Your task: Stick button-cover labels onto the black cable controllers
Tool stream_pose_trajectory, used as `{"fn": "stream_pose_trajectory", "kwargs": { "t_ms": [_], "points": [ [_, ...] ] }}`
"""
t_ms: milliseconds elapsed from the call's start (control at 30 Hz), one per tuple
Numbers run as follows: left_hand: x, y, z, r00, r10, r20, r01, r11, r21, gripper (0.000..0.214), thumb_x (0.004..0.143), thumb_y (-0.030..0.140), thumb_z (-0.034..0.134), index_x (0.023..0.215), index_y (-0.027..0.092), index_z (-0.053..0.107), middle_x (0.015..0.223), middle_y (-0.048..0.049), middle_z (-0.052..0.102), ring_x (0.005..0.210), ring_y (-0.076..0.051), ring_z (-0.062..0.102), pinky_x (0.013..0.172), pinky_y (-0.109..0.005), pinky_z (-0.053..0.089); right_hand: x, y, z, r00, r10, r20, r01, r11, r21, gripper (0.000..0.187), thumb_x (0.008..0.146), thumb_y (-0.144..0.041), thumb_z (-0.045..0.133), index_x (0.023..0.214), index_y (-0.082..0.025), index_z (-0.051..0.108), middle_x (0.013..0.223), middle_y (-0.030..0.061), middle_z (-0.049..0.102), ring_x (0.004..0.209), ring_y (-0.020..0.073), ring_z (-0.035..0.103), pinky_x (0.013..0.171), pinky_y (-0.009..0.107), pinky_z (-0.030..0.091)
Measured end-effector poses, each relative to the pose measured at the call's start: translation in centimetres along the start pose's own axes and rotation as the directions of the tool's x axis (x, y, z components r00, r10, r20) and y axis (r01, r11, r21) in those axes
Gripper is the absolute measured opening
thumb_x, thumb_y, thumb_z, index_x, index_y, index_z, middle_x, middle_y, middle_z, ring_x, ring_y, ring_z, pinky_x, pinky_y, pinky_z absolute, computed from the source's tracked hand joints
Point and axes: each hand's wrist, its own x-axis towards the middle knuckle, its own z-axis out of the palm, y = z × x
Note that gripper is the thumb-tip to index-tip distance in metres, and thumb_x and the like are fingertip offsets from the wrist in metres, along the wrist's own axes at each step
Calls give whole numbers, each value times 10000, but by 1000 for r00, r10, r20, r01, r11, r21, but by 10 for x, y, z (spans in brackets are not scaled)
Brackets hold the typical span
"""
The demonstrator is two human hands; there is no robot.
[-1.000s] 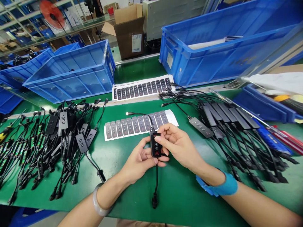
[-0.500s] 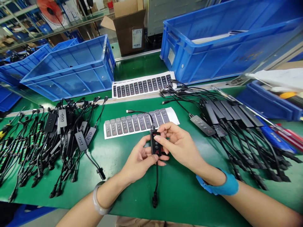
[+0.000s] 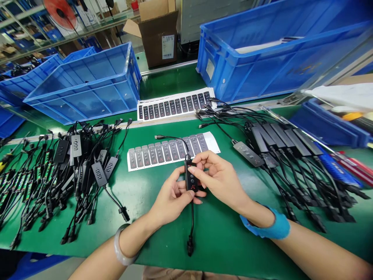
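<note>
Between my two hands is a black in-line cable controller (image 3: 191, 182), its button-marked face turned up. My left hand (image 3: 171, 196) is closed around its lower left side, the thumb on the bottom end. My right hand (image 3: 220, 177) grips the upper right, with the thumb pressed on the face near the top. One cable runs up to a USB plug (image 3: 159, 137); the other hangs down to a round black connector (image 3: 190, 245). Just beyond my hands lies a sheet of grey label stickers (image 3: 164, 153), partly covered by the upper cable.
To the left is a pile of controllers with cables (image 3: 83, 167) and bare circuit boards (image 3: 17, 184). Finished-looking controllers (image 3: 279, 140) lie in a row at right, near a screwdriver (image 3: 291, 120). Behind are black label sheets (image 3: 176, 107), blue crates (image 3: 90, 91) and a carton (image 3: 159, 39).
Almost nothing differs. Both hands keep their grip on the controller, and the right thumb stays pressed near its top; the whole view has shifted very slightly.
</note>
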Motion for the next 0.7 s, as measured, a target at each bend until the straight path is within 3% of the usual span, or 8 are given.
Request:
{"fn": "stream_pose_trajectory", "kwargs": {
  "t_ms": [133,233,333,400,533,700],
  "points": [
    [0,0,0,1000,7,-22,-6,999,36,503,793,310,715,1195,185,439,899,-76,680,839,-210,691,694,-288,534,3,4,-2,1000,19,-8,-19,1000,-11,212,785,-338,664,884,-198,539,653,-38,482,538,107,495,439,205,482],
    [0,3,-1,999,-11,-31,12,1000,26,504,774,316,730,1181,181,465,982,-100,675,794,-195,687,664,-277,521,6,7,-5,998,63,-2,-63,997,-40,378,735,-364,701,1020,-205,511,769,-14,499,604,125,515,443,220,490],
    [0,6,-1,1000,-25,-1,25,999,25,523,766,316,740,1193,166,478,883,-75,688,721,-166,671,638,-255,506,6,6,-5,988,98,117,-85,990,-111,611,653,-306,755,1191,-206,482,977,44,543,707,140,551,510,229,496],
    [0,6,-2,999,-31,10,30,998,46,510,744,309,764,1161,151,515,842,-63,686,706,-160,662,601,-231,492,5,4,-3,968,111,225,-86,989,-117,676,636,-262,760,1240,-212,459,996,43,571,733,145,569,572,238,498],
    [2,5,-4,998,-44,-37,48,993,108,353,766,374,741,956,108,608,688,-37,665,553,-101,592,516,-192,440,5,4,2,962,93,257,-69,992,-101,284,750,-369,683,904,-191,525,711,-22,557,597,119,517,526,218,423],
    [3,4,-4,996,-84,1,84,994,69,387,779,406,721,988,97,620,792,-84,701,544,-98,593,483,-189,446,11,6,0,981,142,136,-129,987,-96,497,894,-594,417,599,-194,434,535,-24,452,489,106,431,465,228,343]
  ]
}}
